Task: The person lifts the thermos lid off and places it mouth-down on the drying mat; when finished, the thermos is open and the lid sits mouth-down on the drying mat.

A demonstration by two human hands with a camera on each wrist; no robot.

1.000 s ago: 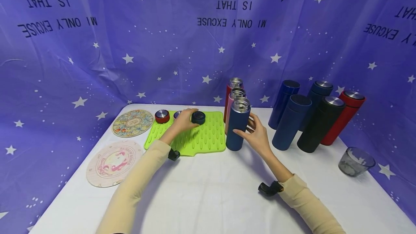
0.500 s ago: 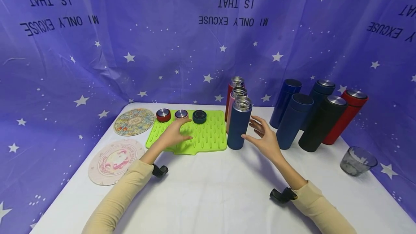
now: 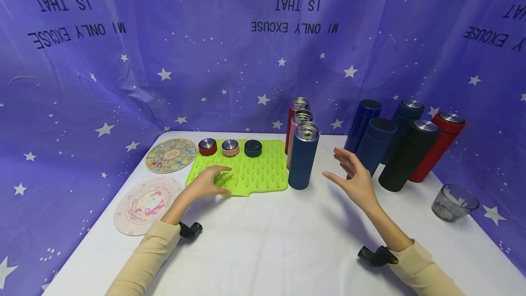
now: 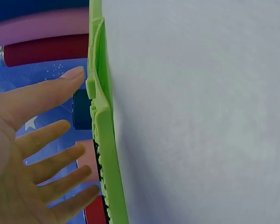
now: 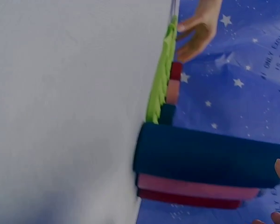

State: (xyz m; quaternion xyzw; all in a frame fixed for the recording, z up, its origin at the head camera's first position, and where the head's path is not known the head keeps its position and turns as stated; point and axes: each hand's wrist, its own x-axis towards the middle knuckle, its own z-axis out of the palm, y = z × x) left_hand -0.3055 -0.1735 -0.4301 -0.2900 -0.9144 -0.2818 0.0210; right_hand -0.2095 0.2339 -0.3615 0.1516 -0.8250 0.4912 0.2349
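Note:
My left hand (image 3: 205, 182) hovers over the front left part of the green mat (image 3: 263, 172), fingers spread and holding nothing. Along the mat's back edge sit three lids: a red lid (image 3: 207, 146), a pink lid (image 3: 230, 148) and a dark blue lid (image 3: 253, 148). Right of the mat, a lidless blue thermos (image 3: 303, 159) stands upright, partly hiding a pink thermos (image 3: 291, 145) and a red thermos (image 3: 290, 122) behind it, both lidless too. My right hand (image 3: 356, 182) is apart from the blue thermos, on its right, with relaxed fingers and nothing in them.
Several lidded thermoses stand at the right, including a black thermos (image 3: 407, 159) and a red lidded thermos (image 3: 437, 150). A glass bowl (image 3: 454, 204) sits near the right edge. Two round mats lie at the left: a patterned mat (image 3: 171, 155) and a unicorn mat (image 3: 148, 207).
My left hand has let go of the dark blue lid and drawn back toward the front left. My right hand has released the blue thermos and moved away to the right.

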